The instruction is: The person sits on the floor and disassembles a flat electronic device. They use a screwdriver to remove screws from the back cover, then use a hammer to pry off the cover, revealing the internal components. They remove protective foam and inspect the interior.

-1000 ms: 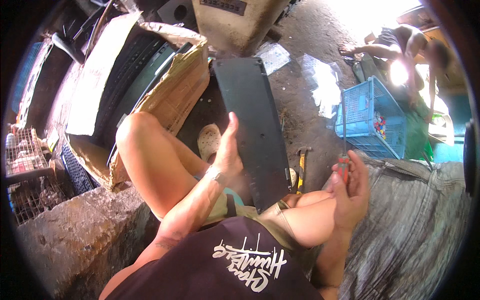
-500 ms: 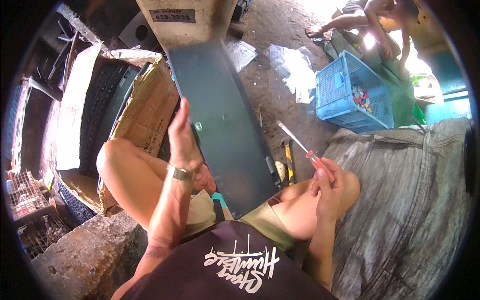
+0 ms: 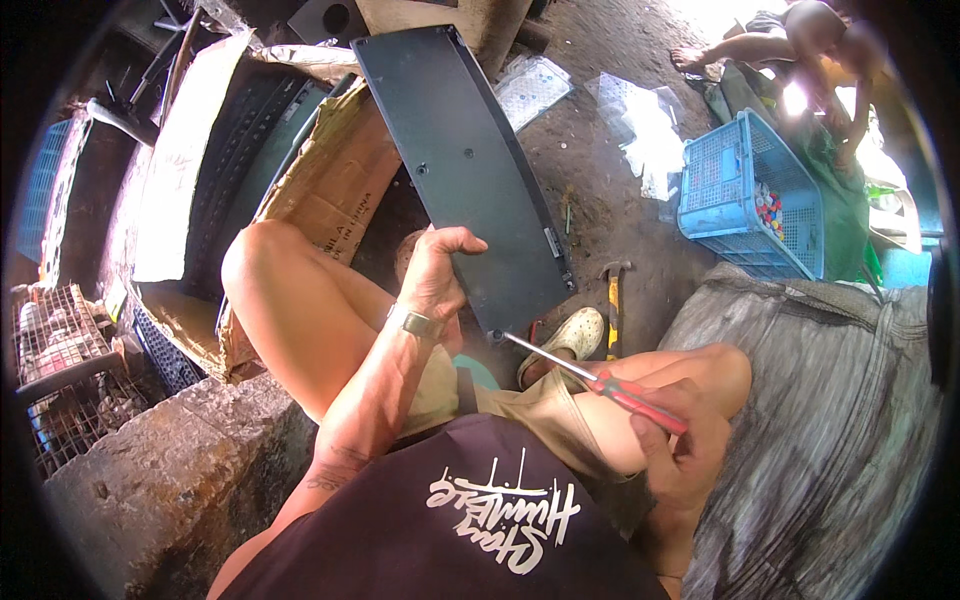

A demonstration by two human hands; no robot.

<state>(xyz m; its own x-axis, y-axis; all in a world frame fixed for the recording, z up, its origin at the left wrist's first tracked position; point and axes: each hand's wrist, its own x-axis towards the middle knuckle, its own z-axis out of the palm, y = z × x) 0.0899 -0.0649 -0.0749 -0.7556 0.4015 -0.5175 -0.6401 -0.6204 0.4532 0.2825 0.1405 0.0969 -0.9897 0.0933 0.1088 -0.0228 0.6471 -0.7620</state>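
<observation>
A long dark plastic panel with small screw holes slants up and away from my lap. My left hand grips its near left edge, thumb lying across the face. The fingers behind the panel are partly hidden. In my right hand is a screwdriver with a red handle and a long metal shaft. Its tip is at the screw hole in the panel's nearest corner; whether it sits in the hole I cannot tell.
At left stands a torn cardboard box holding dark panels, behind a rough stone block. A hammer lies beside my clog. Rightward are a blue crate with small colourful pieces, a grey sack and another person.
The panel has come nearer upright, and my left hand has shifted to its near edge with the thumb over it. The screwdriver's tip has swung down from pointing away to the panel's near corner.
</observation>
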